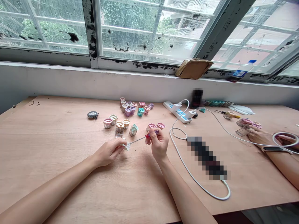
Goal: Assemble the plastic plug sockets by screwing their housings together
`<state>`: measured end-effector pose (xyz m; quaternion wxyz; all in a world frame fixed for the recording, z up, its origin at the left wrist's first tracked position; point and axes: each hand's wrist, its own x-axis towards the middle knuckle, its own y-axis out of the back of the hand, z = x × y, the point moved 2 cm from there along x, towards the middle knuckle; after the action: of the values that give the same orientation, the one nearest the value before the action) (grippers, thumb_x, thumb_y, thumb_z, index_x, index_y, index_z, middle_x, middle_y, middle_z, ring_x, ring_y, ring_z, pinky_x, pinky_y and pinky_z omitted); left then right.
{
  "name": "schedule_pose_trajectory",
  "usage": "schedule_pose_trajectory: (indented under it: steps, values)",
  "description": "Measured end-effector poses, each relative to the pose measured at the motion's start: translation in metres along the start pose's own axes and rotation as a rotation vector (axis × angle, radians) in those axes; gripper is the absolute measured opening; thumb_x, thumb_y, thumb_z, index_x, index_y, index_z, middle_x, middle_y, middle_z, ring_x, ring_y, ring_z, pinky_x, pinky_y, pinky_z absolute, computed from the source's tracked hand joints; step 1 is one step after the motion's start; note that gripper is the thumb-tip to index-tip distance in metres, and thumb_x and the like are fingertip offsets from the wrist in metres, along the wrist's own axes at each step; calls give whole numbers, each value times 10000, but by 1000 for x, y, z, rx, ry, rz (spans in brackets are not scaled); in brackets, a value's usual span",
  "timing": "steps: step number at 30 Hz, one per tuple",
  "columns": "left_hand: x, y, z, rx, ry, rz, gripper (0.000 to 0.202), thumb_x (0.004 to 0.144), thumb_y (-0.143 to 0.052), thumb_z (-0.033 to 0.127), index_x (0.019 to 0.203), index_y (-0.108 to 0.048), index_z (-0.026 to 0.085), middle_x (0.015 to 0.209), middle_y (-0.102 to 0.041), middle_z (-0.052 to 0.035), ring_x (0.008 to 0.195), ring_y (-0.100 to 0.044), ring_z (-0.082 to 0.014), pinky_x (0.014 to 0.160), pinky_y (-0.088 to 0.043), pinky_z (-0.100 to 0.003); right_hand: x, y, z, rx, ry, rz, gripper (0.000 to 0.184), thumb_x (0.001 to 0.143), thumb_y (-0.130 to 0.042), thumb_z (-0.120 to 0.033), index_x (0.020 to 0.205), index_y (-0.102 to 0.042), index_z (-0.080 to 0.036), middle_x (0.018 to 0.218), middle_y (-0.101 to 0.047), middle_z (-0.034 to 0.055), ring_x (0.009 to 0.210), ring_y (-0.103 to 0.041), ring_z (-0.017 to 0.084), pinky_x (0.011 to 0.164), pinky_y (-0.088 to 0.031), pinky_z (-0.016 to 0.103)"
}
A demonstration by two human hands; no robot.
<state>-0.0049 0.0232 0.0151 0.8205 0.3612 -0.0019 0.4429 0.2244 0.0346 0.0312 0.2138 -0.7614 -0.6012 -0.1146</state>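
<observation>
Barely apart, left hand (109, 152) and right hand (159, 144)

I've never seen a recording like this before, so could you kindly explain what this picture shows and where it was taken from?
This view comes from a camera worn on a person's head, looking down at their two bare hands. The left hand holds a small clear plastic block. The right hand holds a small screwdriver, its tip reaching that block. On the wooden table lie small colourful plastic casings, a white power strip and a white cable. At the right, another person's hand works nearby.
</observation>
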Motion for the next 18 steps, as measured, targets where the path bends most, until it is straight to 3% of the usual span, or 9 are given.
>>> schedule_pose_trajectory:
  steps: [18]
  values:
    - [-1,-1,-2,44,65,11,239,1011,-436,296,1199,-551,205,954,-674,-46,794,-617,-182,748,-477,-313,1,2,8,31,-45,5,435,841,-747,-566,750,-566,-181,564,-560,-29,381,-488,92,357,-361,209]
